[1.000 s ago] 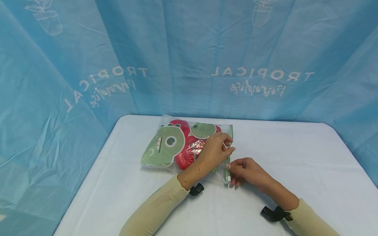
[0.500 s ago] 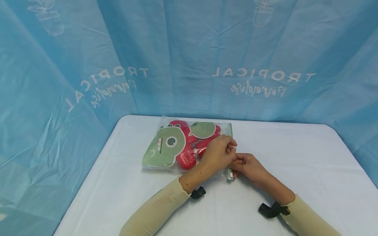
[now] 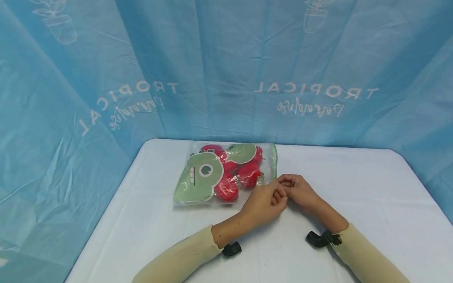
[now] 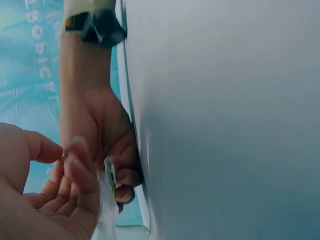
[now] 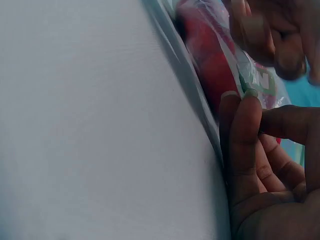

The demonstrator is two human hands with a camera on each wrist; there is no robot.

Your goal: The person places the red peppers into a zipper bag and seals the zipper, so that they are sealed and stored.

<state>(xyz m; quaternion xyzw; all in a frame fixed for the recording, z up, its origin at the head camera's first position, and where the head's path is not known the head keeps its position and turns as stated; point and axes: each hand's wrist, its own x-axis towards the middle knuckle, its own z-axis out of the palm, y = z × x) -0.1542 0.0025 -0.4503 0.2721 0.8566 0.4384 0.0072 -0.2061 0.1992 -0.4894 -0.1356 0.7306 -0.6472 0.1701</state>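
A clear zip bag (image 3: 198,177) with a green dinosaur print lies flat at the back of the white table. Rounded red things (image 3: 226,188) show through its plastic; their kind is unclear. My right hand (image 3: 301,192) pinches the bag's green-edged right end, and in the left wrist view a green strip (image 4: 111,175) shows between its fingers. Just in front of that end, my left hand (image 3: 265,204) hovers with loosely bent fingers, blurred in the right wrist view and seemingly off the bag. One corner of the green edge (image 3: 260,181) is folded back over the bag.
The white table (image 3: 354,188) stretches around the bag on both sides and in front. Behind it hangs a blue curtain (image 3: 226,78) with white lettering. Black wrist cameras (image 3: 320,238) sit at both sleeve cuffs.
My right hand has moved up along the bag's right edge. My left hand has come down and toward me from the bag's top. The lower corner of the edge has folded back.
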